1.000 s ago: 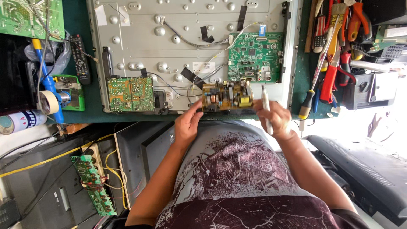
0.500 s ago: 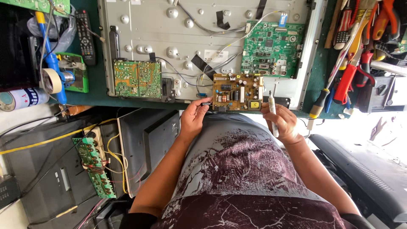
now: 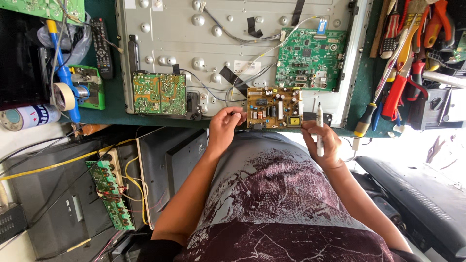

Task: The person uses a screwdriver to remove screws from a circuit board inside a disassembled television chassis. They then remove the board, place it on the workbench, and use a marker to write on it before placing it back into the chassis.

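A small yellow-brown circuit board lies on the bare metal back of a flat panel, near the bench's front edge. My left hand pinches the board's lower left corner. My right hand touches the board's lower right corner and holds a white pen-shaped tool upright between its fingers. A green main board is mounted just above, joined by white wires. A second green board sits at the panel's lower left.
Screwdrivers and pliers with red and yellow handles crowd the bench's right side. A remote control, tape roll and spray can lie at the left. Below the bench are a dark casing and a green board with yellow wires.
The view has shifted, so the bench sits lower and to the right in frame. Both hands stay at the small board's lower corners, the right one still holding the pen-shaped tool.
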